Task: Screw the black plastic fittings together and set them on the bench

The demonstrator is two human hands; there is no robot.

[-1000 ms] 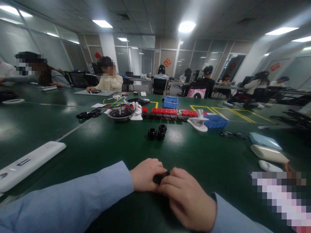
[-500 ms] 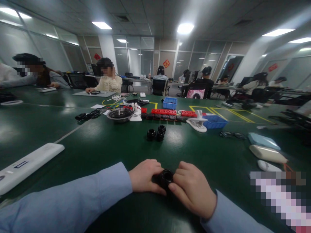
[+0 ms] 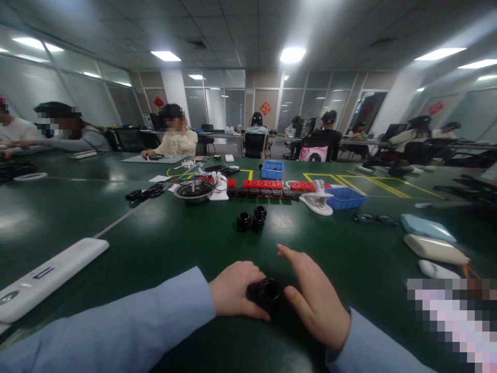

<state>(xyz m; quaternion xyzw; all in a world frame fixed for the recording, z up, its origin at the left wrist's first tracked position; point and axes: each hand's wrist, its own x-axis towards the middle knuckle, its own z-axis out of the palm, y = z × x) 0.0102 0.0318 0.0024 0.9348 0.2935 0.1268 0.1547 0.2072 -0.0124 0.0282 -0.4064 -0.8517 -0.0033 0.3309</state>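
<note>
My left hand (image 3: 239,290) is closed around a glossy black ring-shaped part (image 3: 269,293) with a round opening on top. Its lower side is hidden in shadow and behind my fingers. Just to its right, my right hand (image 3: 316,298) is open, thumb and fingers apart, not touching the part. Farther forward on the green table (image 3: 186,233), several similar black round parts (image 3: 244,221) stand in a small cluster.
A long white device (image 3: 54,277) lies at left. Across the back are a red and black strip (image 3: 263,187), a round bowl (image 3: 194,191), a white clamp-like stand (image 3: 317,199) and a blue bin (image 3: 345,198). Glasses (image 3: 376,218) and cases (image 3: 435,248) lie at right. A person (image 3: 174,132) sits opposite.
My right hand has let go of the black part and moved off to its right, its fingers opening. My left hand still holds the part. The camera view has tilted slightly upward.
</note>
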